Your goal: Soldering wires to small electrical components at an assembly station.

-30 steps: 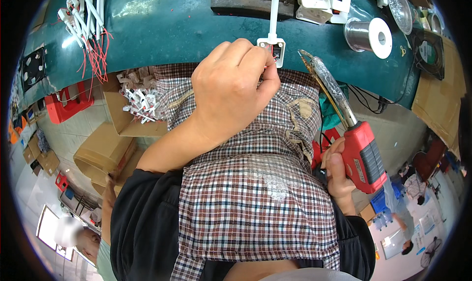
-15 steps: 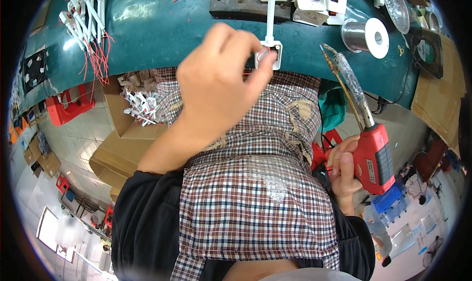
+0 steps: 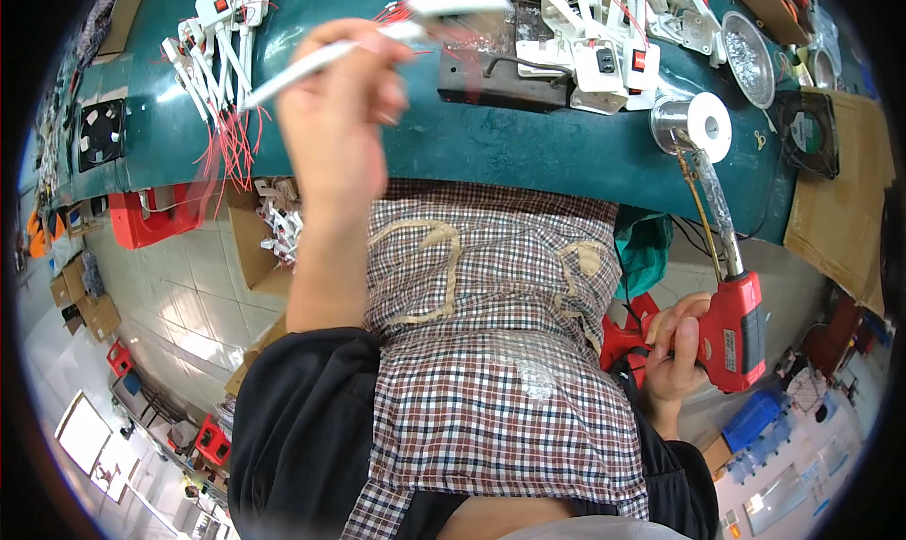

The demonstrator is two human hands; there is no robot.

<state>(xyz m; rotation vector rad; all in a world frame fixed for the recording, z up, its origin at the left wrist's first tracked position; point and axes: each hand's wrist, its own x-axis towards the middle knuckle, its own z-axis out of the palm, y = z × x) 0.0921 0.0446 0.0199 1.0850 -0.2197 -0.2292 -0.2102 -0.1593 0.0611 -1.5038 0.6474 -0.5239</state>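
My left hand [image 3: 338, 115] is raised over the green workbench [image 3: 528, 153] and grips a long white plastic part [image 3: 377, 38], blurred by motion, pointing up to the right. My right hand [image 3: 678, 346] holds a red soldering gun [image 3: 738, 328] by its grip at the lower right, below the bench edge. The gun's long metal barrel [image 3: 715, 210] points up toward a spool of solder wire [image 3: 694, 123]. A checked apron [image 3: 491, 351] covers my lap.
White switch parts with red wires [image 3: 222, 63] lie at the bench's left, and more white parts [image 3: 604, 40] at the back right. A dark metal fixture [image 3: 500, 63], a metal dish [image 3: 750, 54], a small black fan [image 3: 99, 134] and cardboard boxes [image 3: 260, 247] are also here.
My left hand has lifted the white part from just above my lap up and leftward over the bench. The soldering gun has stayed low at my right, its barrel now reaching the spool.
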